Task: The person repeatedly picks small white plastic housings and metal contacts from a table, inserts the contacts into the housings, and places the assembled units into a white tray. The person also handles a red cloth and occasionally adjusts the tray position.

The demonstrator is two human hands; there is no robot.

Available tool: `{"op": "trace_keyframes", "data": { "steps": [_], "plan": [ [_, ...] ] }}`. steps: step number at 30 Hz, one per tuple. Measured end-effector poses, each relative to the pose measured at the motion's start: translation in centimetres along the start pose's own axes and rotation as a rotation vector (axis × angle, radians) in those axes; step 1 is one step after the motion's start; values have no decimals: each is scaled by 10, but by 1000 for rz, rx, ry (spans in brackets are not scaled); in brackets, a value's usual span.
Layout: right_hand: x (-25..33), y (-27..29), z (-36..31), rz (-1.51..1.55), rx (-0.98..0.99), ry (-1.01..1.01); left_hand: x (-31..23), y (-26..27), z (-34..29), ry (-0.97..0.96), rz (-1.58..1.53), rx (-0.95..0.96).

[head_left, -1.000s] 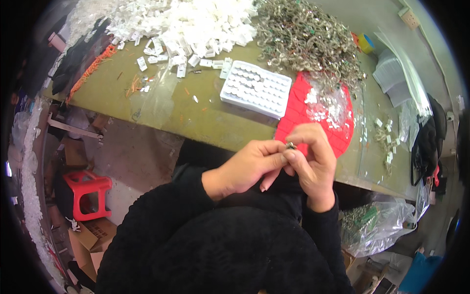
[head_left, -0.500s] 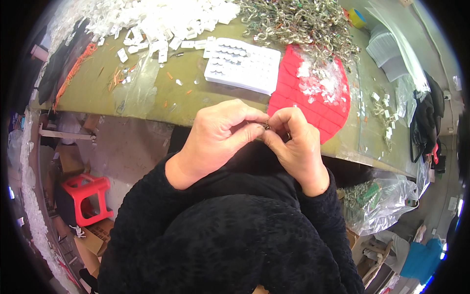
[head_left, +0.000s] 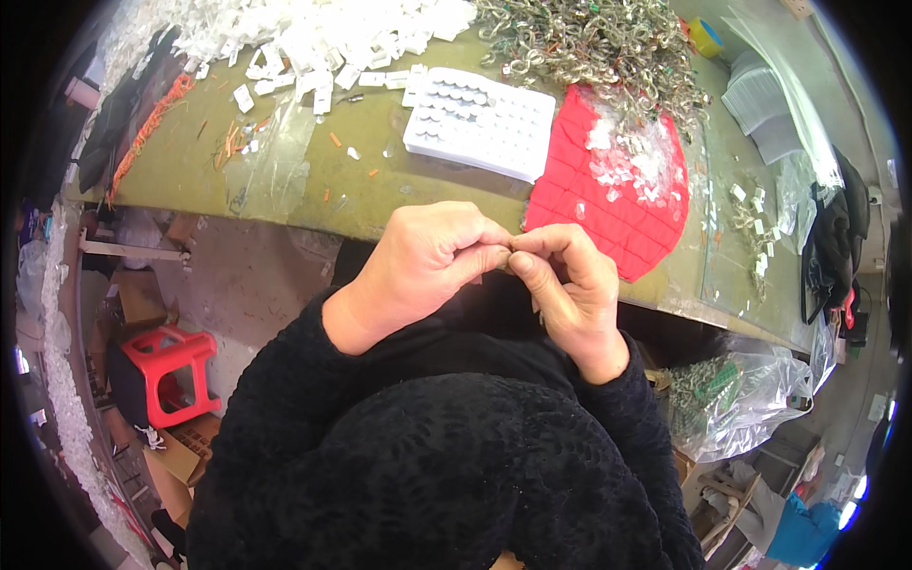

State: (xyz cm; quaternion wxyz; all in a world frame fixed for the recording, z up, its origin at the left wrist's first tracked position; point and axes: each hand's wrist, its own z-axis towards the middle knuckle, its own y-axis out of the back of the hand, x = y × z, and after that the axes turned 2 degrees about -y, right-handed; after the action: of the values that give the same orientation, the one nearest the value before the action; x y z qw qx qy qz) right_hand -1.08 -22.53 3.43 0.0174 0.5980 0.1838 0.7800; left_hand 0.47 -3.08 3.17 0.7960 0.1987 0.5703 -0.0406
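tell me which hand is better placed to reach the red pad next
Probably the right hand: it is closer to the red pad, while the left hand sits farther left. Both pinch a small piece, though.

The table (head_left: pixel 361 185) has a green top. Directly on it: white parts (head_left: pixel 323 33), piled far left; metal pieces (head_left: pixel 589 43), piled far right; white tray (head_left: pixel 467 162), mid-table; red cloth (head_left: pixel 622 233), right of tray; orange cord (head_left: pixel 152 133), left end.
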Motion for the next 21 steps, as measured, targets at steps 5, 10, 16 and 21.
{"op": "trace_keyframes", "data": {
  "steps": [5,10,16,21],
  "plan": [
    [-9,-11,2,-232,-66,221,9,-1,-1,-46,79,-33],
    [-15,-15,7,-412,-58,380,9,1,-3,-12,81,-17],
    [-14,-21,3,-477,-111,361,3,3,-4,47,52,-32],
    [-9,-29,5,-528,-195,313,2,2,-3,50,32,-50]
  ]
}}
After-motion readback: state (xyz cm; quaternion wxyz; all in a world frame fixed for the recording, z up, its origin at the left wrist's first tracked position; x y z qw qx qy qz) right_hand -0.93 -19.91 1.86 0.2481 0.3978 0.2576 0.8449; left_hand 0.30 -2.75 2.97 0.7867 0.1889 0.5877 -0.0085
